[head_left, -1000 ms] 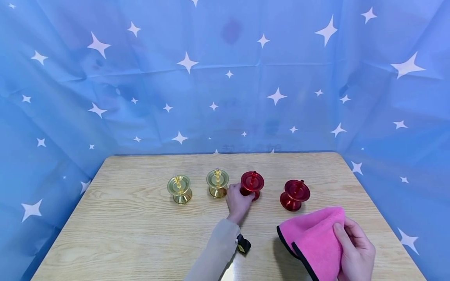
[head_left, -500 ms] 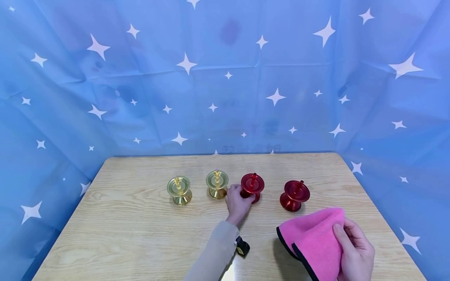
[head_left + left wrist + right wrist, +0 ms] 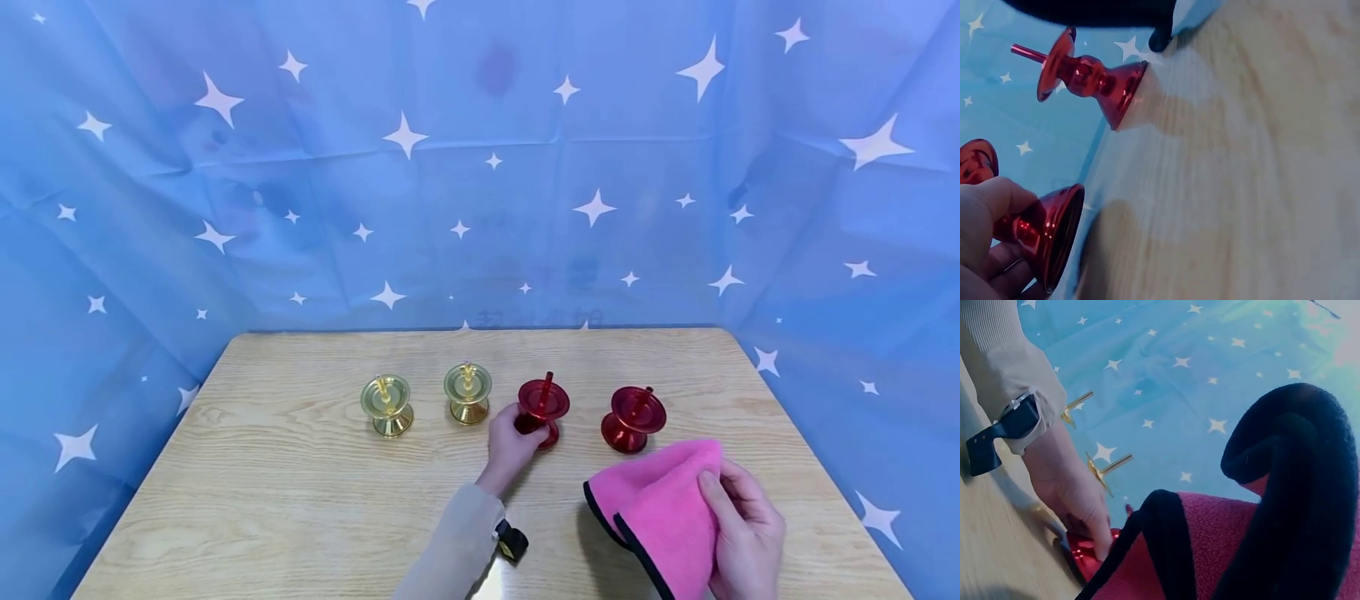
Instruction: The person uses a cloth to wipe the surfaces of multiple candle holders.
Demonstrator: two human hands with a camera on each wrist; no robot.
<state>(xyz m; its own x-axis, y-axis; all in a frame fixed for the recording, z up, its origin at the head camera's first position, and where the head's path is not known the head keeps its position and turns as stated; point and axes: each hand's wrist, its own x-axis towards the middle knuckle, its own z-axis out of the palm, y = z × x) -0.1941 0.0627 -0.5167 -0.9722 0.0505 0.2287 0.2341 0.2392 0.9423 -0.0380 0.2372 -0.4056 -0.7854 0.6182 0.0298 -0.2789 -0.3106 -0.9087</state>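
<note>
My left hand (image 3: 512,443) grips the stem of a red metal candle holder (image 3: 545,400), thumb on the near side. In the left wrist view this holder's flared base (image 3: 1054,240) shows its underside rim, raised off the wood. A second red candle holder (image 3: 632,412) stands upright to its right. My right hand (image 3: 750,529) pinches a pink cloth with black edging (image 3: 663,508), which hangs in a fold over the right front of the table. In the right wrist view the cloth (image 3: 1216,531) partly covers the held holder.
Two gold candle holders stand left of my left hand, one close by (image 3: 468,408) and one farther left (image 3: 392,421). A blue backdrop with white stars (image 3: 480,183) encloses the wooden table (image 3: 285,500) at the back and sides.
The red candle holder in my left hand has come up and slightly nearer, its spike now more upright. My right hand and the cloth have shifted slightly left.
</note>
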